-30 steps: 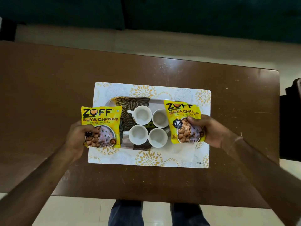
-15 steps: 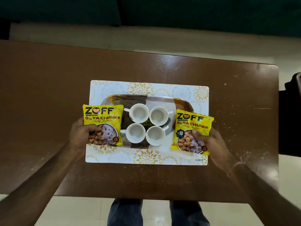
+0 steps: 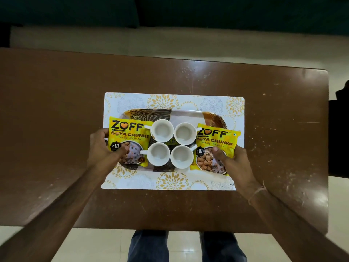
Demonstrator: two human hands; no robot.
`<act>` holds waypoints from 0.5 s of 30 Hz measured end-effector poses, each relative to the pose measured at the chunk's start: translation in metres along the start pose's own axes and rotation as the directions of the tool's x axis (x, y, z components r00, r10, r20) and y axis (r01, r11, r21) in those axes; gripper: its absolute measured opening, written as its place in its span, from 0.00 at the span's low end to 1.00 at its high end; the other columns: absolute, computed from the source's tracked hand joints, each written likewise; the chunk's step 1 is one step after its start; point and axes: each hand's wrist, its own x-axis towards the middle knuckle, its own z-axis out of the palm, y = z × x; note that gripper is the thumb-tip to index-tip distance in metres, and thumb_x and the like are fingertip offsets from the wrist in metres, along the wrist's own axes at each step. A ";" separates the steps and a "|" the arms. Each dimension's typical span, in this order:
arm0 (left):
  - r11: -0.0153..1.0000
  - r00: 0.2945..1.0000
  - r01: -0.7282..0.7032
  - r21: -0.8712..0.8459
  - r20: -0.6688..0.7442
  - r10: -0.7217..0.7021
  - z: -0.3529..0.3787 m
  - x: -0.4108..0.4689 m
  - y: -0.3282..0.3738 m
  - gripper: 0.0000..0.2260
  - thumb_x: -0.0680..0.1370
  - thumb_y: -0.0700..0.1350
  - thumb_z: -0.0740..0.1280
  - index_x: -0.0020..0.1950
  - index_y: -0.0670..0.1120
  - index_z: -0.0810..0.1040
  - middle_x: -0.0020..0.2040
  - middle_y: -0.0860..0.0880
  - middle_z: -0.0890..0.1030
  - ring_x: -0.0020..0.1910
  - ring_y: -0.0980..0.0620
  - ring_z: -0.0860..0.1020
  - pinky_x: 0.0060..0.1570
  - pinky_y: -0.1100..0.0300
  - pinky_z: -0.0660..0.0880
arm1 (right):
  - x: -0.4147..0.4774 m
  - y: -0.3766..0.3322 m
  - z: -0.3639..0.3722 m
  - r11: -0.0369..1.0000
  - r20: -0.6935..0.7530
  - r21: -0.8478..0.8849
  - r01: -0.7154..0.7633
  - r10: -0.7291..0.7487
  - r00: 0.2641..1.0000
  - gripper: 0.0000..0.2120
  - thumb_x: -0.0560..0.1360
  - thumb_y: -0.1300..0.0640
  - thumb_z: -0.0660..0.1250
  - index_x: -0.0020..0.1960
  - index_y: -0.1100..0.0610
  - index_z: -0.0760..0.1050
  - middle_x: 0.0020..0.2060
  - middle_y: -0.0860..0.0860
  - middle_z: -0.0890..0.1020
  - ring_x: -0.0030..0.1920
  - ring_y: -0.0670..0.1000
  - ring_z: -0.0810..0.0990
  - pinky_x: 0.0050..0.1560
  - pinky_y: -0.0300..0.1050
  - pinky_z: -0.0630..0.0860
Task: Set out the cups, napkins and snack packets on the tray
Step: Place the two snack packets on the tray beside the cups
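Tray (image 3: 188, 113) on patterned placemat (image 3: 170, 181), brown desk (image 3: 56, 110): four white cups (image 3: 171, 143) centred; left hand (image 3: 103, 146) fingers pinching left soya chunks packet (image 3: 130, 137); right hand (image 3: 234, 163) fingers pinching right soya chunks packet (image 3: 217, 140).

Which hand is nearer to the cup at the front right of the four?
The right hand. It holds a packet that touches this cup on its right. The left hand is farther, beyond the front left cup, holding the other packet.

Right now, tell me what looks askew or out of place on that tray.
The right packet sits tilted, overhanging the tray onto the placemat. The left packet lies squarer. All four cups stand upright and empty. No napkins are visible.
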 end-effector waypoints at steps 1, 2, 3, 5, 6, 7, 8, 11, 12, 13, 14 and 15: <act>1.000 1.000 0.010 -0.004 -0.011 -0.011 0.001 0.001 -0.002 0.26 0.71 0.38 0.77 0.63 0.51 0.71 0.61 0.46 0.68 0.56 0.50 0.75 0.47 0.48 0.81 | -0.001 -0.001 0.001 1.000 0.008 0.001 0.011 -0.011 1.000 0.10 0.76 0.54 0.73 0.56 0.46 0.81 0.51 0.47 0.87 0.53 0.48 0.85 0.51 0.50 0.82; 0.999 1.000 0.027 -0.036 -0.003 -0.027 0.002 0.001 -0.003 0.28 0.71 0.37 0.77 0.65 0.51 0.70 0.62 0.46 0.67 0.58 0.49 0.74 0.47 0.48 0.81 | -0.001 -0.001 0.001 1.000 0.009 -0.009 0.019 -0.019 1.000 0.11 0.76 0.55 0.73 0.58 0.46 0.80 0.51 0.47 0.87 0.52 0.47 0.85 0.52 0.51 0.82; 0.997 0.999 0.044 -0.070 0.012 -0.044 0.003 0.002 -0.005 0.29 0.71 0.37 0.77 0.67 0.52 0.68 0.64 0.46 0.67 0.59 0.48 0.74 0.47 0.47 0.82 | 0.000 -0.002 0.002 0.999 0.007 -0.020 0.026 -0.026 1.000 0.13 0.76 0.55 0.73 0.59 0.47 0.79 0.51 0.47 0.87 0.53 0.48 0.85 0.53 0.52 0.82; 0.992 0.997 0.075 -0.101 0.025 -0.073 0.006 0.002 -0.008 0.30 0.71 0.37 0.76 0.68 0.53 0.68 0.65 0.45 0.67 0.60 0.47 0.74 0.50 0.45 0.82 | 0.003 -0.003 0.001 0.997 0.012 -0.057 0.050 -0.050 0.999 0.14 0.76 0.55 0.73 0.61 0.50 0.78 0.53 0.49 0.86 0.54 0.50 0.85 0.56 0.56 0.81; 0.990 0.996 0.085 -0.110 0.026 -0.083 0.007 0.000 -0.008 0.31 0.70 0.39 0.76 0.68 0.54 0.68 0.65 0.45 0.67 0.60 0.47 0.74 0.51 0.44 0.81 | 0.005 -0.003 0.000 0.996 0.015 -0.073 0.055 -0.054 0.998 0.15 0.76 0.54 0.73 0.62 0.51 0.78 0.54 0.52 0.85 0.54 0.52 0.85 0.57 0.58 0.81; 0.988 0.995 0.098 -0.122 0.026 -0.096 0.009 -0.001 -0.008 0.31 0.69 0.41 0.76 0.68 0.54 0.68 0.65 0.45 0.67 0.61 0.46 0.75 0.52 0.42 0.81 | 0.006 -0.003 -0.001 0.995 0.017 -0.086 0.049 -0.048 0.999 0.16 0.76 0.53 0.73 0.62 0.51 0.77 0.56 0.54 0.84 0.55 0.54 0.84 0.58 0.60 0.80; 0.985 0.994 0.113 -0.134 0.026 -0.111 0.009 -0.003 -0.007 0.31 0.67 0.43 0.75 0.67 0.55 0.68 0.65 0.44 0.67 0.61 0.45 0.75 0.52 0.42 0.81 | 0.008 -0.004 -0.002 0.994 0.018 -0.105 0.040 -0.038 0.999 0.17 0.75 0.51 0.73 0.63 0.51 0.76 0.58 0.57 0.82 0.56 0.56 0.83 0.59 0.61 0.79; 0.973 0.989 0.150 -0.176 0.042 -0.145 0.012 -0.006 -0.006 0.32 0.64 0.45 0.73 0.66 0.56 0.68 0.66 0.41 0.70 0.61 0.41 0.77 0.52 0.38 0.80 | 0.010 -0.004 -0.006 0.987 0.022 -0.154 0.052 -0.049 0.999 0.19 0.74 0.48 0.74 0.61 0.49 0.72 0.59 0.57 0.79 0.59 0.58 0.80 0.60 0.62 0.76; 0.970 0.988 0.154 -0.186 0.050 -0.147 0.012 -0.007 -0.007 0.32 0.64 0.45 0.74 0.66 0.57 0.68 0.66 0.40 0.71 0.61 0.40 0.77 0.52 0.37 0.80 | 0.011 -0.005 -0.007 0.986 0.016 -0.155 0.059 -0.057 0.998 0.20 0.74 0.48 0.74 0.60 0.50 0.70 0.58 0.56 0.79 0.59 0.57 0.80 0.60 0.62 0.77; 0.969 0.988 0.153 -0.192 0.052 -0.146 0.013 -0.008 -0.007 0.32 0.64 0.46 0.74 0.65 0.57 0.68 0.66 0.40 0.72 0.61 0.39 0.77 0.51 0.36 0.80 | 0.012 -0.005 -0.008 0.986 0.012 -0.154 0.065 -0.063 0.998 0.21 0.73 0.50 0.74 0.60 0.50 0.68 0.57 0.54 0.79 0.58 0.55 0.80 0.60 0.59 0.77; 0.970 0.988 0.150 -0.193 0.051 -0.143 0.013 -0.009 -0.008 0.31 0.64 0.46 0.74 0.65 0.58 0.68 0.66 0.40 0.72 0.61 0.38 0.77 0.51 0.36 0.80 | 0.013 -0.006 -0.009 0.985 0.012 -0.157 0.069 -0.068 0.998 0.22 0.73 0.51 0.75 0.60 0.50 0.65 0.55 0.51 0.79 0.57 0.53 0.80 0.59 0.56 0.77; 0.971 0.989 0.147 -0.191 0.048 -0.141 0.013 -0.010 -0.008 0.31 0.64 0.46 0.74 0.65 0.59 0.68 0.65 0.40 0.72 0.61 0.38 0.77 0.51 0.36 0.80 | 0.014 -0.007 -0.009 0.984 0.016 -0.166 0.071 -0.070 0.997 0.24 0.73 0.51 0.75 0.60 0.50 0.63 0.54 0.48 0.79 0.56 0.50 0.81 0.58 0.53 0.77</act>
